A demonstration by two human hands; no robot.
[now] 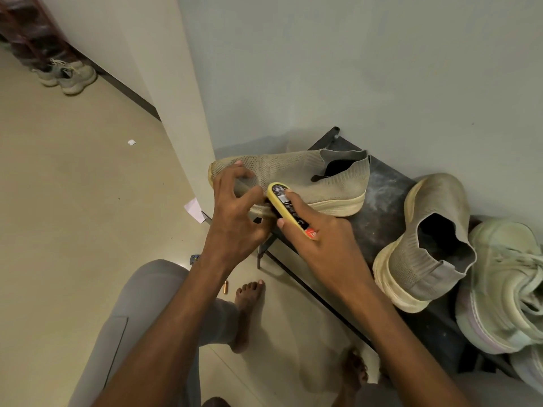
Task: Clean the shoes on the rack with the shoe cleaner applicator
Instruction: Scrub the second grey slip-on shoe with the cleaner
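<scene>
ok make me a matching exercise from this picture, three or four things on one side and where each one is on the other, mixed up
Things
1. shoe cleaner applicator
2. knit shoe
3. pale green sneaker
4. second knit shoe

Places
A. far right end of the rack
B. gripped at the toe by the left hand
C. standing with its heel toward the camera, in the middle of the rack
D. held in the right hand, against a shoe's sole edge

Pairs: 1-D, 2-B, 3-A, 4-C
</scene>
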